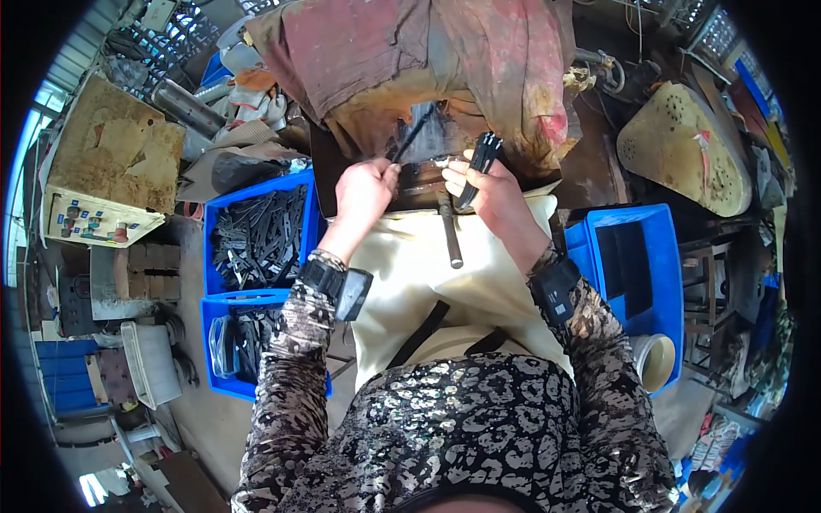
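Note:
My left hand (364, 193) is closed in a pinch on the near end of a thin black strip (416, 135). The strip slants up and to the right over a worn metal work surface (425, 117). In my right hand (500, 198) is a small bundle of black strips (484, 162), standing upright with its upper ends fanned slightly apart. Between my hands, a dark metal handle (450, 232) points toward me over the cream apron (402, 265) on my lap. What it joins to cannot be made out.
Stained red-brown cloth (359, 51) drapes the machine ahead. At left, two blue bins (208, 295) hold many black strips. A blue bin (670, 282) stands at right with a cream container (656, 363). A rusty control box (111, 162) is far left, a perforated cream panel (684, 154) far right.

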`<action>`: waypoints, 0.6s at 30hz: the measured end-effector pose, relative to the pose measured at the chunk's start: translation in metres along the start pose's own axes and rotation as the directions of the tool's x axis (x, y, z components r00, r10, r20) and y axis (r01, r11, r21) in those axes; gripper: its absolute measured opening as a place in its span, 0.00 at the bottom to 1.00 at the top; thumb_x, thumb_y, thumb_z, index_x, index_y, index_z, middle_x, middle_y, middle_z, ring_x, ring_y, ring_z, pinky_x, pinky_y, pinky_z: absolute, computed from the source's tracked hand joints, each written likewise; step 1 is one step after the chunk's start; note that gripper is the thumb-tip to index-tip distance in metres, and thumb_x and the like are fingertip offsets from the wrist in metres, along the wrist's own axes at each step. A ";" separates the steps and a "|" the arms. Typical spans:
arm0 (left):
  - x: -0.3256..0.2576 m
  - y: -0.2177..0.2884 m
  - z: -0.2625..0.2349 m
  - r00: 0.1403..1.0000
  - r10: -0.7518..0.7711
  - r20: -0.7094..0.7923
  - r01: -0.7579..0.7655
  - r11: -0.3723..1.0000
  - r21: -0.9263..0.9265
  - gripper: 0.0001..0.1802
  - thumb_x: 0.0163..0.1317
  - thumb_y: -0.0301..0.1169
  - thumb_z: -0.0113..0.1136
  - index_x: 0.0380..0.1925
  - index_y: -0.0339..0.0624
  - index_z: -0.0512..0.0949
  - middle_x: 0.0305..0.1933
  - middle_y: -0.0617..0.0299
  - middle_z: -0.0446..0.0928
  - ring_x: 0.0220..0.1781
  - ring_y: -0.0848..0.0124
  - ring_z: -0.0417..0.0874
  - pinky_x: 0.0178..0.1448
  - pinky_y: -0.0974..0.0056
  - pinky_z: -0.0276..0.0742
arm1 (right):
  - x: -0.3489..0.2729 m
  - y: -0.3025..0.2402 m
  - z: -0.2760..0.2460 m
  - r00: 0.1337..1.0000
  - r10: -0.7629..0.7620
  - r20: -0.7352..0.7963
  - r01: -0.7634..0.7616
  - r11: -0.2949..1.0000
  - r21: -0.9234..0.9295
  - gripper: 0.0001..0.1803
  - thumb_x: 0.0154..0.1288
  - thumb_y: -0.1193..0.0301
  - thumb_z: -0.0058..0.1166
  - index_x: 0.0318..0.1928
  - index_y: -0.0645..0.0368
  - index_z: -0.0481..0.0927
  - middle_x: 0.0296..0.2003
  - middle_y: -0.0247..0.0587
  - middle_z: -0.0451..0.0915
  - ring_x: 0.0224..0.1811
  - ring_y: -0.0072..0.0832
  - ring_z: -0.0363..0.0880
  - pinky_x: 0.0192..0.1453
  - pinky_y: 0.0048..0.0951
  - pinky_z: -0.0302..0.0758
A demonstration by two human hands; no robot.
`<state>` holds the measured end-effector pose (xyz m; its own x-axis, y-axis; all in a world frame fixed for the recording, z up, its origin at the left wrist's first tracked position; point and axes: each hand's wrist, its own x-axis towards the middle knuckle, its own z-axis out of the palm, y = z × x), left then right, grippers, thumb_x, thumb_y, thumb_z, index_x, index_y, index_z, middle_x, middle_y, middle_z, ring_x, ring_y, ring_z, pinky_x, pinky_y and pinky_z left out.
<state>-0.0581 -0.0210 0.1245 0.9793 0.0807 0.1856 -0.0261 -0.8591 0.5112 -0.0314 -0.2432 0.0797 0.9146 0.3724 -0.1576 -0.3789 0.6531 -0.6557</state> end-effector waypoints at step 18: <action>-0.016 -0.002 0.013 0.922 -0.120 0.368 0.351 0.659 -0.665 0.19 0.59 0.21 0.53 0.49 0.50 0.80 0.42 0.49 0.81 0.32 0.56 0.82 0.38 0.61 0.79 | 0.005 0.002 -0.014 0.987 0.017 -0.161 -0.011 0.999 0.041 0.10 0.70 0.75 0.48 0.50 0.61 0.72 0.32 0.34 0.74 0.32 0.25 0.74 0.36 0.27 0.72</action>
<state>-0.0712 -0.0267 0.1094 0.9800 -0.0090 -0.1990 0.1931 -0.2012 0.9603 -0.0252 -0.2494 0.0675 0.9188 0.2723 -0.2857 -0.3940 0.6754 -0.6234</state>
